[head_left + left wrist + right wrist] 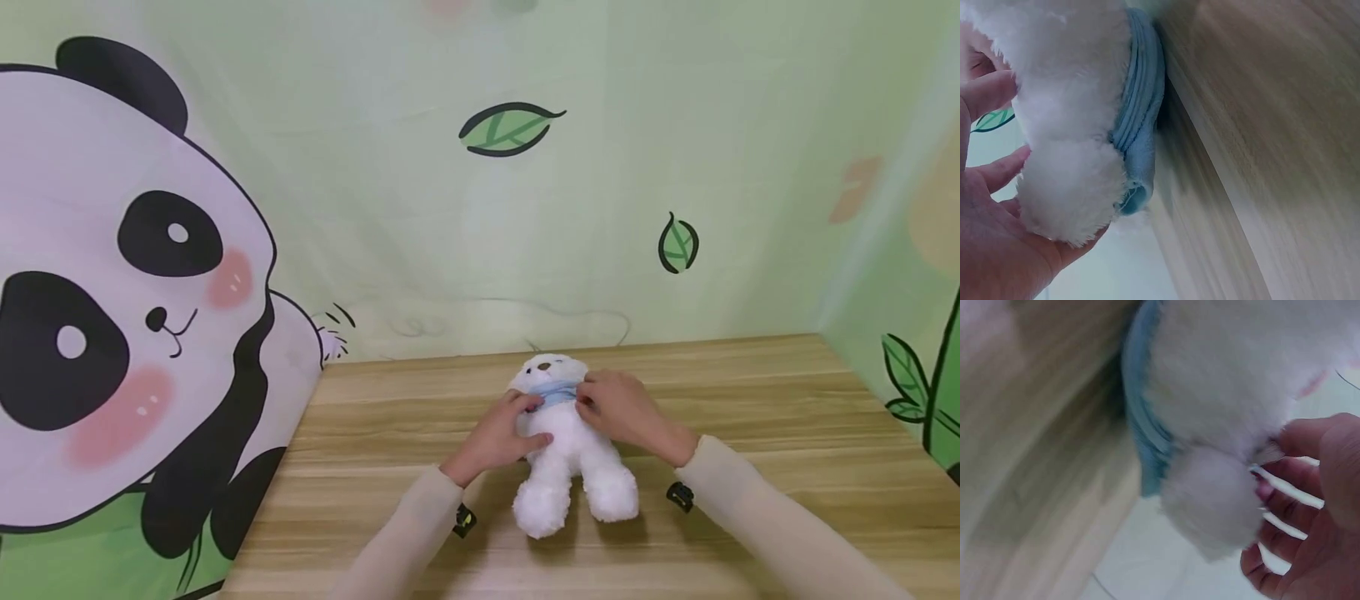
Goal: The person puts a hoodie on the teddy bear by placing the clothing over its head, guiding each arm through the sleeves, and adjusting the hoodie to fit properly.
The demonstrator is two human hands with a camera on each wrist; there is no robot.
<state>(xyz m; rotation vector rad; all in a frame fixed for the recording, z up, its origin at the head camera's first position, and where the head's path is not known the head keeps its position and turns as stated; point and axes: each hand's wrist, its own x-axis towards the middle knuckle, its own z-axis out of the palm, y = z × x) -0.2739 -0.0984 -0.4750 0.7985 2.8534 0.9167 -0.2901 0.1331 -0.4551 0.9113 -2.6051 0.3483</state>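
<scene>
A white plush bear lies on its back on the table, its head toward the wall and legs toward me. Bunched around its upper chest and neck is a blue garment, which shows a rolled, tube-like end in the left wrist view. My left hand holds the bear's side, thumb on the belly and fingers by the garment. At the opposite shoulder, my right hand pinches the garment's edge. The right wrist view shows thumb and index finger close together beside the bear's stubby arm; what lies between them is blurred.
The wooden table meets a pale green wall cloth printed with leaves and a large panda. Small black devices sit under both wrists.
</scene>
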